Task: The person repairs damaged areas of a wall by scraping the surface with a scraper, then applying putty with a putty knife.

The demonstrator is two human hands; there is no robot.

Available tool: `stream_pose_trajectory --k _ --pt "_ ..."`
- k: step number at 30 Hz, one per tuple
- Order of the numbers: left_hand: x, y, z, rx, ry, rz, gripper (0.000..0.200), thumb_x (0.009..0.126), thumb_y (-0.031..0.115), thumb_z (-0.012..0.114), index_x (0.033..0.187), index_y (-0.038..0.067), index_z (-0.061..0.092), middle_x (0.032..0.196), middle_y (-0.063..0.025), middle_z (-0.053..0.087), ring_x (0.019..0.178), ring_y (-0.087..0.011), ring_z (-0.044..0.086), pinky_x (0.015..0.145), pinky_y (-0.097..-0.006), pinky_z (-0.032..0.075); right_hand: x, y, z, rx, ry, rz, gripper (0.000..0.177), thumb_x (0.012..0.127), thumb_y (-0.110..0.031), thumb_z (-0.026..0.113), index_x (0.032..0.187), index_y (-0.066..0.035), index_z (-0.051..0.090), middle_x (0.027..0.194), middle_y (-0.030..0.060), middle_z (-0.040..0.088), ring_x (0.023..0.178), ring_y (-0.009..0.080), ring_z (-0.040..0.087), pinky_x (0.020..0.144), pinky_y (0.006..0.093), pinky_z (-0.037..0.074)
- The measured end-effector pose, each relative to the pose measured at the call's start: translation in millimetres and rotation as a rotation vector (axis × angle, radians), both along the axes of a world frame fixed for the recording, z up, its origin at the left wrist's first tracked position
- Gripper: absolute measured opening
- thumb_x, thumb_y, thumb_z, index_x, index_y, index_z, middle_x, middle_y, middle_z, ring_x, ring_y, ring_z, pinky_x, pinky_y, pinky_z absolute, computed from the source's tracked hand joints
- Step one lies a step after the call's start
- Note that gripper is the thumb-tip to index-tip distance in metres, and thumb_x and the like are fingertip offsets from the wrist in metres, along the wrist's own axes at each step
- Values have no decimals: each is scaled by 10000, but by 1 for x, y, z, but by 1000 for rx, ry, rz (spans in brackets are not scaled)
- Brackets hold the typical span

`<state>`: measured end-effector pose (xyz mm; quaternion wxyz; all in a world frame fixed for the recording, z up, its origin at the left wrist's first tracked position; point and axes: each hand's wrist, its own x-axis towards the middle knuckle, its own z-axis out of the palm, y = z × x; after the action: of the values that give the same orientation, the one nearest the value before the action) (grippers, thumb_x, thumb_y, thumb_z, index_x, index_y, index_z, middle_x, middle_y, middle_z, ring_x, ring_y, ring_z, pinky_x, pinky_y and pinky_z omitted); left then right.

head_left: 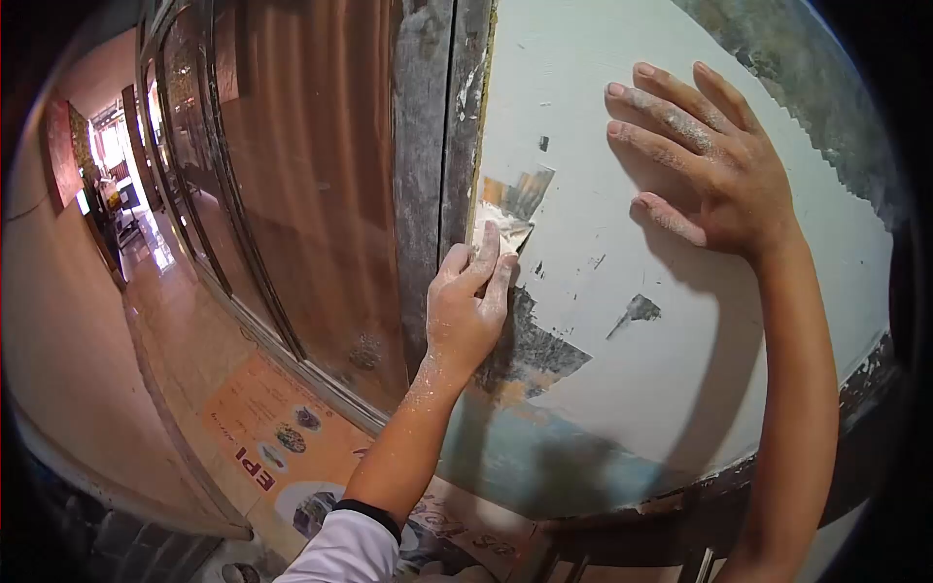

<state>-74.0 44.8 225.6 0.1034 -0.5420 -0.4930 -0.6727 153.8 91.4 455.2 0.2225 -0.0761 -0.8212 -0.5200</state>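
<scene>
My left hand [468,301], dusted with white, is closed on a small flat putty scraper [520,239] laden with white putty. Its blade lies close against the panel [583,223] near the left edge, where grey and orange-brown patches show through the white coat. The fingers hide most of the scraper. My right hand [714,160] is spread out at the upper right of the panel, its fingertips at the white surface and white powder on the fingers. Nothing is in it. Between and below the hands, bare dark patches [546,352] break the white coat.
A grey wooden frame [420,146] borders the panel on the left, beside a glass door [311,175] with a brown curtain. An orange printed banner [267,428] covers the floor. Farther left, a passage floor [160,291] leads to a bright opening. Dark rough surface [807,68] lies beyond the white coat.
</scene>
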Motion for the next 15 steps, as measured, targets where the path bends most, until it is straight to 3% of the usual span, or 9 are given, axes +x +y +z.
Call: stream_pose_trajectory --k 3,5,15 --pt "3 -4 11 -28 26 38 432 955 131 730 1371 40 664 866 -146 598 731 -288 608 674 -382 499 1 -3 2 -35 5 -14 617 767 -335 786 1369 -286 660 1544 -45 553 1486 201 437 1293 468 244" --pt "2 2 3 70 31 50 424 944 58 740 1358 17 662 755 -105 503 655 -176 477 620 -304 440 1 -1 0 -38 17 -10 642 744 -322 805 1369 -296 657 1545 -64 551 1485 192 436 1296 467 247" --pt "7 2 26 44 5 31 420 953 71 733 1358 -6 654 770 -111 542 660 -169 507 625 -307 448 2 0 0 -55 27 11 636 742 -320 807 1361 -297 658 1545 -77 549 1486 189 433 1298 471 247"
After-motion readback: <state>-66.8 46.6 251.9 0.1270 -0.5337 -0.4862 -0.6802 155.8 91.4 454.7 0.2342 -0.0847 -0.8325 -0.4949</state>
